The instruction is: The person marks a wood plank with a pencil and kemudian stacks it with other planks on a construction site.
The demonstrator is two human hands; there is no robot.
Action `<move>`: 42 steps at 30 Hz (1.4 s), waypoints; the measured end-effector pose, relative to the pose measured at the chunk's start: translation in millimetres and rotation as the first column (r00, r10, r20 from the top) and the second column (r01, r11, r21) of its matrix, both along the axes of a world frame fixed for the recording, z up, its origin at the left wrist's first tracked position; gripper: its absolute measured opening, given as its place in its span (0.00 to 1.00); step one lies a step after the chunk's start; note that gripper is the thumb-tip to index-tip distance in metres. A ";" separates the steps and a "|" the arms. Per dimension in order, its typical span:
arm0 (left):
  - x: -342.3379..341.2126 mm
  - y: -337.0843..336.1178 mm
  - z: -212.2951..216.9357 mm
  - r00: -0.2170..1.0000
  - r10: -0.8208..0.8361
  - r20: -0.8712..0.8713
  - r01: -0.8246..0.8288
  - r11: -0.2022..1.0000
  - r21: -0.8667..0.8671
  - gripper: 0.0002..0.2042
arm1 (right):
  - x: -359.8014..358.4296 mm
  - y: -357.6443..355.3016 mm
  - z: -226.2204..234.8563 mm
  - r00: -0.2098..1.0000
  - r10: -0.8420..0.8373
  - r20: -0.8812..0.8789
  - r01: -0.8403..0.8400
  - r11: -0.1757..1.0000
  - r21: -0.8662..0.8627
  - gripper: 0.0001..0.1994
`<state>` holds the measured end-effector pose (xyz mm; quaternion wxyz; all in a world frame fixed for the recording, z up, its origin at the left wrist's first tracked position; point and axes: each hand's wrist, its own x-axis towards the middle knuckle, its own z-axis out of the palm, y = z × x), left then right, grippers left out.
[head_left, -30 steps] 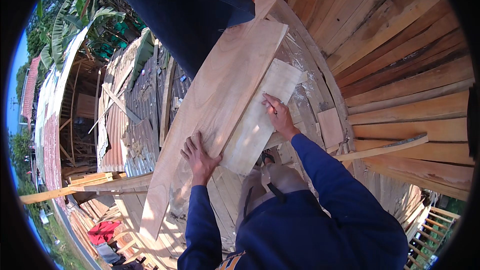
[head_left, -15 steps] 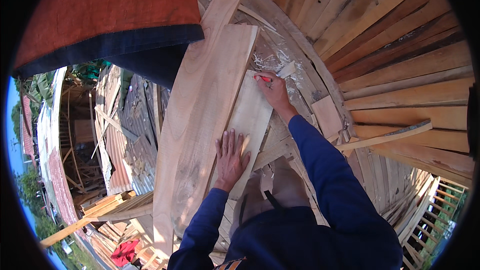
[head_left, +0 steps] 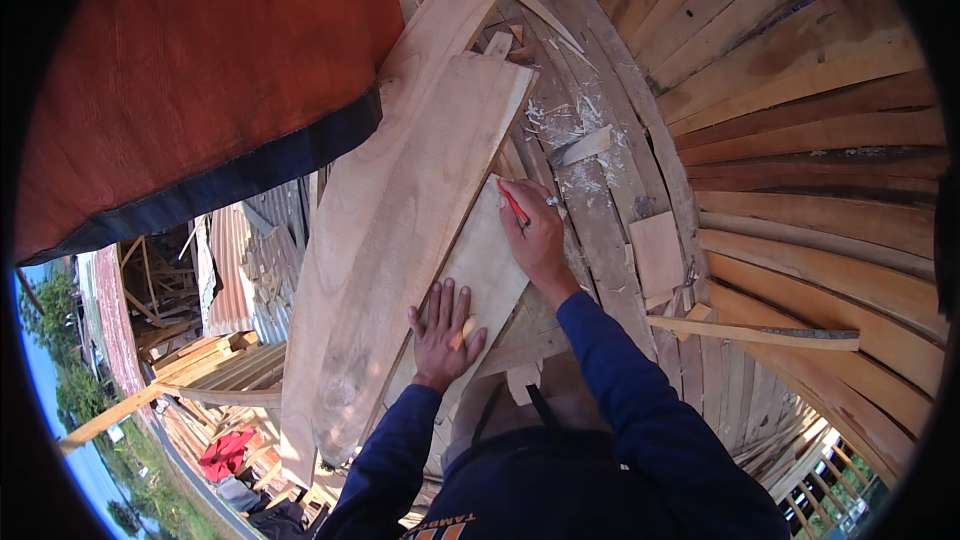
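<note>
Curved brown wooden planking (head_left: 800, 140) fills the right side of the scene, with pale shavings scattered near a small square wood offcut (head_left: 657, 252). Across it lies a long pale wooden plank (head_left: 400, 240), and just beside it, on its right, a shorter pale wooden board (head_left: 490, 270). The left hand (head_left: 443, 332) presses flat on the lower part of that board, fingers spread wide. The right hand (head_left: 538, 235) rests at the board's upper end, fingers closed around a red pencil (head_left: 514, 205) whose tip meets the wood. An orange-red cloth with a dark hem (head_left: 200, 90) hangs upper left.
</note>
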<state>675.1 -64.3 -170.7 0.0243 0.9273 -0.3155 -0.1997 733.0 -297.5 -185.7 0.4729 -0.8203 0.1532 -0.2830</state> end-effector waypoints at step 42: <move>-47.9 24.0 2.6 0.973 0.167 0.158 -0.133 0.970 -0.202 0.29 | -4.0 -27.1 15.3 0.878 0.114 -0.465 -0.152 0.987 -0.044 0.25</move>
